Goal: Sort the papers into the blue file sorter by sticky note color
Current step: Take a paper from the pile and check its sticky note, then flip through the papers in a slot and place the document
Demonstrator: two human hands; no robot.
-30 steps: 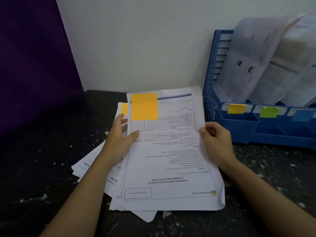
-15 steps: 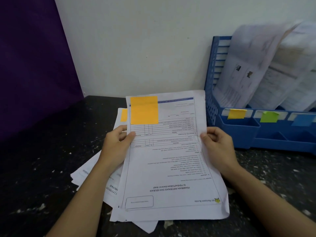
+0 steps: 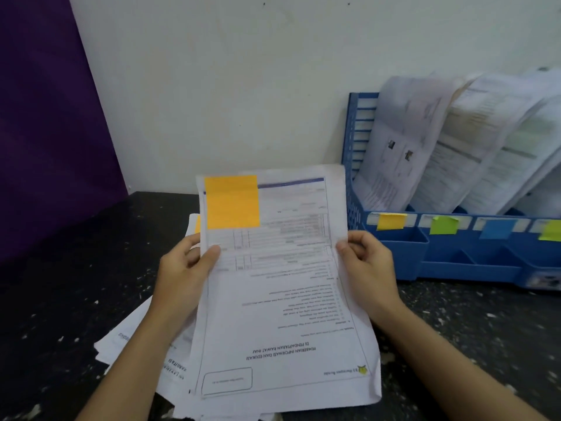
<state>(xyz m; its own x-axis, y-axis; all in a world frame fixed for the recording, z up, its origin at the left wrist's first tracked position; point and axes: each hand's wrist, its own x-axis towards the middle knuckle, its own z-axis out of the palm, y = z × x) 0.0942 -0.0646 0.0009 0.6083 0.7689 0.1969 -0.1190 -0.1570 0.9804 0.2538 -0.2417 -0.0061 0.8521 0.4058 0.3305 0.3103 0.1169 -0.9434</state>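
The raised paper (image 3: pixel 282 287) could droop or snag the blue file sorter (image 3: pixel 473 262) wall at 3 o'clock, being limp and held only at its edges. It hangs above the loose pile (image 3: pixel 136 338), its orange sticky note (image 3: pixel 232 201) at 11 o'clock. The left hand (image 3: pixel 182 278) and right hand (image 3: pixel 368 268) pinch its sides, thumbs on top.

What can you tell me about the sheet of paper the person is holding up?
The sheet is white printed paper, a form with boxes, lines of text and a blue bar near its far edge, turned upside down to the viewer. An orange sticky note sits on its far left corner. The left hand and right hand pinch its side edges, thumbs on top. Its near end lies over the loose pile of papers on the dark speckled table.
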